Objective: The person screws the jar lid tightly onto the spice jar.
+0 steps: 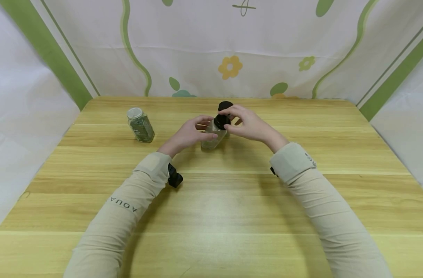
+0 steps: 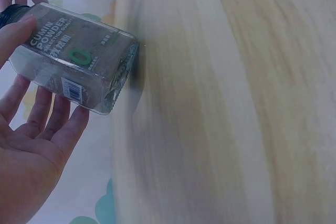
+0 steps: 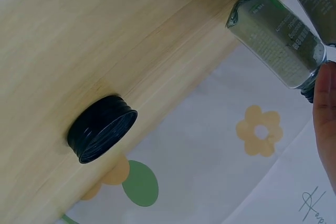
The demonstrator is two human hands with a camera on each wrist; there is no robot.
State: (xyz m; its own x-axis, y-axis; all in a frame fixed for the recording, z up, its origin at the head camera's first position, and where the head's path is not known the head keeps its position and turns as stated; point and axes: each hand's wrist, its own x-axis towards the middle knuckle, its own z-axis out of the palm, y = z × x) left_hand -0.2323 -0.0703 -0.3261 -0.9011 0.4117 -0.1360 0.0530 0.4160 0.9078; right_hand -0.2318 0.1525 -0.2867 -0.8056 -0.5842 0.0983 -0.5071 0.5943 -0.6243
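My left hand [image 1: 190,135] holds a clear glass jar [image 1: 211,142], its thumb on one side and fingers on the other. In the left wrist view the jar's label reads cumin powder [image 2: 76,51]. At its black cap [image 1: 221,122], my right hand [image 1: 247,122] pinches with thumb and fingertips. Close behind stands a second jar [image 3: 275,38] with a black cap [image 1: 225,105], mostly hidden in the head view. The right wrist view shows a loose black cap [image 3: 102,129] on the table, out of sight in the head view.
A jar of green dried herbs [image 1: 141,127] stands at the back left, with a pale top instead of a black cap. The wooden table [image 1: 211,216] ends at a printed curtain [image 1: 183,69] behind the jars.
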